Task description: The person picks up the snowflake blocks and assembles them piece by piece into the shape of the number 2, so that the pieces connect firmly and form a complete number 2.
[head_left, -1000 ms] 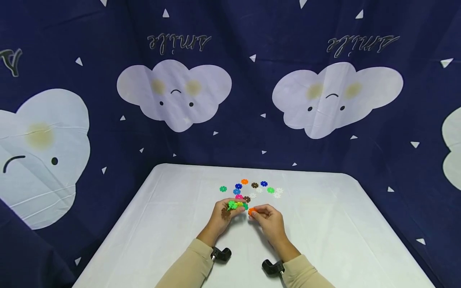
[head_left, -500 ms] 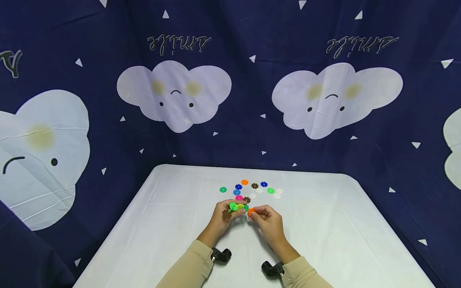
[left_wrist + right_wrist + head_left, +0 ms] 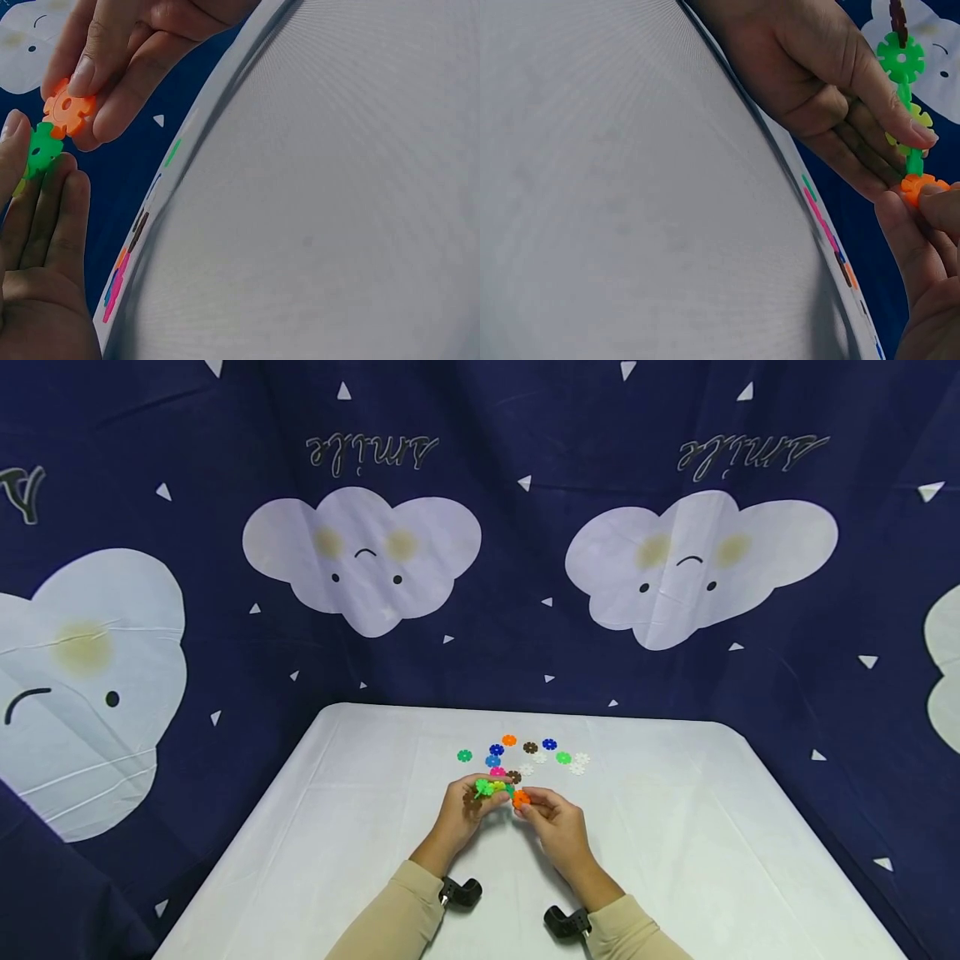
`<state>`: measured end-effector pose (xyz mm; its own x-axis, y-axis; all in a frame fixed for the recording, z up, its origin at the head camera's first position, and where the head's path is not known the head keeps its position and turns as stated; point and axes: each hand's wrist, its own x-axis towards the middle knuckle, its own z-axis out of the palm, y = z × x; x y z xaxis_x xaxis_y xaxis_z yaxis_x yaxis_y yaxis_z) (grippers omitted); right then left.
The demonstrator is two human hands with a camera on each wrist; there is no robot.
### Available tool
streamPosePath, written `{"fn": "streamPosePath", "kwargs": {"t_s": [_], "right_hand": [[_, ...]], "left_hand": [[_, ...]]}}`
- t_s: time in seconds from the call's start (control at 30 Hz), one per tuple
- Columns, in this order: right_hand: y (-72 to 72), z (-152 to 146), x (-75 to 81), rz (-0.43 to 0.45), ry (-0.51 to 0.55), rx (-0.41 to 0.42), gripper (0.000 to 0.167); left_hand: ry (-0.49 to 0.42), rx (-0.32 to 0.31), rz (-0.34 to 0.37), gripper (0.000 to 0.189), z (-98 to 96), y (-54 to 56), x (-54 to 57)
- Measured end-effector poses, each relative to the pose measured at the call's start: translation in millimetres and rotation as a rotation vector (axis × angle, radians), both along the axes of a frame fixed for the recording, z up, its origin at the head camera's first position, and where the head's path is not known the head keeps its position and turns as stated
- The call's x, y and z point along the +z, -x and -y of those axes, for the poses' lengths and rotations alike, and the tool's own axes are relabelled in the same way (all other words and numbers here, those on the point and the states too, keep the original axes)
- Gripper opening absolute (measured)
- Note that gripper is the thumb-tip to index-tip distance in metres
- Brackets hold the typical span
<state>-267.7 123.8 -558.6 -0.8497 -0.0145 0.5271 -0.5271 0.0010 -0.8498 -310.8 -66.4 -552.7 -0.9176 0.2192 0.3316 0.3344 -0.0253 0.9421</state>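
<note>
Between thumb and fingers, my left hand holds a chain of notched plastic flower discs. The chain has a brown disc, a bright green disc, a yellow disc and a darker green disc at its end. My right hand pinches an orange disc between thumb and fingers. In both wrist views the orange disc's edge meets the end green disc. Whether their notches are interlocked, I cannot tell.
Beyond the hands, several loose discs lie on the white table, among them a pink disc, a dark blue disc, a green disc and a white disc. A dark blue curtain with clouds hangs behind the table.
The orange disc in my right hand has moved slightly left, from apart to touching the chain's green end. The left hand stays nearly in place.
</note>
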Motion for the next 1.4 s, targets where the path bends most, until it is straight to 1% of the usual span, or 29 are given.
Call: {"fn": "streamPosePath", "kwargs": {"t_s": [0.1,0.23,0.37,0.4,0.47,0.63,0.7,0.87,0.97,1.03,1.13,1.17,1.23,1.27,1.37,1.4], "right_hand": [[0.1,-0.6,-0.6,-0.037,-0.040,-0.019,0.025],[0.4,-0.4,-2.1,-0.056,-0.093,-0.062,0.027],[1.4,1.4,-3.5,-0.078,-0.104,-0.099,0.029],[0.5,2.5,-1.7,-0.084,-0.105,-0.106,0.030],[-4.0,4.2,5.4,-0.118,-0.106,-0.109,0.029],[-2.4,0.5,1.6,-0.151,-0.105,-0.074,0.027],[2.3,-1.5,-6.2,-0.145,-0.102,-0.067,0.028],[0.3,2.4,-4.2,-0.131,-0.085,-0.091,0.028],[-0.9,5.6,-2.4,-0.129,-0.080,-0.116,0.029],[-1.9,7.4,-0.9,-0.138,-0.080,-0.130,0.029],[-3.4,9.1,1.8,-0.172,-0.095,-0.147,0.030],[-3.8,9.3,2.6,-0.181,-0.099,-0.152,0.030],[-4.7,9.0,3.6,-0.197,-0.109,-0.160,0.030],[-4.9,8.7,3.8,-0.207,-0.112,-0.163,0.030],[-4.4,7.2,2.4,-0.233,-0.110,-0.161,0.030],[-4.2,6.8,1.9,-0.243,-0.108,-0.158,0.029]], "left_hand": [[0.001,0.032,-0.008,0.033,-0.5,-0.7,-0.1],[-0.020,0.080,-0.007,0.029,-1.6,-0.5,-1.1],[-0.050,0.084,-0.005,0.025,-2.0,-0.6,-1.2],[-0.051,0.083,-0.005,0.024,-2.0,-0.8,-1.1],[-0.051,0.080,-0.004,0.023,-2.1,-0.6,-1.1],[-0.032,0.086,-0.012,0.023,-2.2,-0.3,-1.2],[-0.017,0.098,-0.017,0.023,-2.1,-0.3,-1.4],[0.022,0.129,-0.024,0.019,-2.5,-0.6,-0.8],[0.023,0.121,-0.025,0.017,-3.1,-3.6,3.9],[0.020,0.100,-0.032,0.016,-2.5,-9.1,12.2],[0.011,0.070,-0.073,0.018,-1.4,-17.5,24.3],[0.004,0.060,-0.069,0.019,-1.4,-17.9,25.2],[-0.002,0.053,-0.058,0.020,-1.8,-15.6,22.6],[-0.006,0.052,-0.048,0.020,-2.3,-13.1,19.2],[-0.019,0.043,0.013,0.020,-3.7,-3.7,7.4],[-0.018,0.039,0.015,0.020,-3.6,-2.3,5.4]]}}
